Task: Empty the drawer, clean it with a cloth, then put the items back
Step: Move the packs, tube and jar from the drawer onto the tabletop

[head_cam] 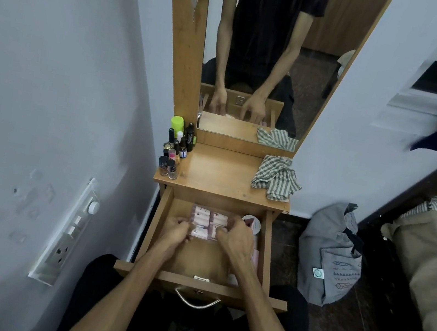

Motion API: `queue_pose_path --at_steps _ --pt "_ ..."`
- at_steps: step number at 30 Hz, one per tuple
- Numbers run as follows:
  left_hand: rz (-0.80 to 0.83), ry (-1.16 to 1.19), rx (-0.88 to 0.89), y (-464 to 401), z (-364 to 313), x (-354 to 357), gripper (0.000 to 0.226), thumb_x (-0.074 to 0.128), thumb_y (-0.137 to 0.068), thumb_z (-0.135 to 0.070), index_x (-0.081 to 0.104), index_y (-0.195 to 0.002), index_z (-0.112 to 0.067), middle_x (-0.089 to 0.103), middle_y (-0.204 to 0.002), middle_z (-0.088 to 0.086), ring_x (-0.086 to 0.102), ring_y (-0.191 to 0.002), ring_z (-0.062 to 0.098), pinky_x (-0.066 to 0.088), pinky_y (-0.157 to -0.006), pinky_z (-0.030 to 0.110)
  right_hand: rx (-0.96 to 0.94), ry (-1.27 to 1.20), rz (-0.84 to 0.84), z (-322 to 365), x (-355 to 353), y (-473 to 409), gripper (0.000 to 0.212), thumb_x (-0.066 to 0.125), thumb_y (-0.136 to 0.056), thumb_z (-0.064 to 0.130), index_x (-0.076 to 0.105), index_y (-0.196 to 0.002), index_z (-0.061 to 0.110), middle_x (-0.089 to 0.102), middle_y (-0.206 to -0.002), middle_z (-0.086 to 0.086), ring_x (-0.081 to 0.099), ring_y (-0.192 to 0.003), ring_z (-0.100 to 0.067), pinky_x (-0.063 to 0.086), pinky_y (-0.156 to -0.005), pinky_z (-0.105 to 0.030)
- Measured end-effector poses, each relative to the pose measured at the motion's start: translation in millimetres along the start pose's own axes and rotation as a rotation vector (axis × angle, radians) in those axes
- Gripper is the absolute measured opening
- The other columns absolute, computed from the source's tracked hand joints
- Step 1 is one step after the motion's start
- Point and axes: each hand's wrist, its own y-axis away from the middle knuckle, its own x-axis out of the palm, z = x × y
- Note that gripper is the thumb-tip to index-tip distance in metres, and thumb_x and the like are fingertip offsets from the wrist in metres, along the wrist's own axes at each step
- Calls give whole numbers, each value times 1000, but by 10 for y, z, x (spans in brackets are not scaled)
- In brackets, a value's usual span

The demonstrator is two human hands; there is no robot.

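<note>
Head view showed both hands, left (176,230) and right (234,236), with a closed grip on the pink pack (206,222) inside the open drawer (267,248); tubes could spill if it tilted.

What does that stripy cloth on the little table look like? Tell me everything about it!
The cloth is checked in grey-green and off-white, and looks like thin woven cotton. It lies crumpled in a loose heap, not folded, on the right back corner of the wooden tabletop, beside the mirror's frame. One corner droops toward the table's front edge. No hand touches it, and the bottles stand apart on the far left side. Its reflection shows in the mirror just behind it.
</note>
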Motion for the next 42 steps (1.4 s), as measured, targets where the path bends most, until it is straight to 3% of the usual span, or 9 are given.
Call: queue_pose_path --at_steps 7,17,20,23,26,30,34,39,42 --pt "4 187 57 337 -253 -272 16 59 -93 -1 70 -86 -9 71 -72 5 57 -58 15 42 -52 24 71 -229 72 -38 -57 78 25 61 -85 44 71 -93 23 71 -87 7 66 -82 -15 56 -75 -34" --pt "-35 342 137 518 -594 -423 10 65 -89 -7 74 -90 -3 71 -67 5 56 -56 13 44 -52 24 32 -699 40 243 -333 114 13 64 -90 25 71 -101 21 71 -70 1 61 -55 -8 52 -53 -25" --pt "-39 388 156 481 -757 -349 11 66 -89 -6 74 -96 -3 75 -76 6 59 -60 13 47 -54 24 7 -687 -42 339 -377 -33 18 61 -93 23 71 -108 18 75 -84 -2 65 -57 -10 57 -55 -26" --pt "-55 430 160 425 -872 -245 15 67 -88 -2 72 -102 -4 76 -85 7 64 -66 12 52 -57 21 43 -642 -105 392 -390 -215 22 61 -92 27 68 -112 20 75 -76 -1 68 -58 -7 57 -61 -25" --pt "-62 471 167 337 -896 -150 29 66 -87 2 69 -115 -5 75 -96 8 67 -74 13 57 -63 21 31 -635 -140 427 -372 -387 32 66 -89 30 69 -117 17 76 -72 0 73 -65 -10 62 -75 -39" --pt "-70 469 224 334 -913 -31 48 66 -85 3 59 -132 -2 65 -123 9 70 -100 20 59 -87 32 -28 -517 -160 481 -343 -529 49 77 -78 36 70 -122 16 77 -103 0 71 -90 -13 60 -85 -41" --pt "-81 377 275 358 -937 30 55 71 -73 -17 63 -127 -17 67 -123 2 64 -114 18 51 -104 38 -121 -401 -182 577 -309 -533 57 83 -71 33 67 -122 15 76 -104 0 69 -92 -14 59 -83 -39" --pt "-79 302 304 366 -1009 98 41 70 -74 -16 66 -115 -23 62 -125 2 61 -107 11 50 -89 23 -173 -263 -253 647 -136 -610 69 72 -64 54 63 -123 18 74 -97 -1 67 -92 -21 58 -73 -37" --pt "-84 274 306 328 -1048 127 66 69 -64 -30 63 -129 -17 57 -134 5 58 -119 20 50 -99 32 -165 -244 -269 645 -59 -708 71 68 -62 60 62 -122 22 73 -93 1 67 -90 -20 58 -72 -36"
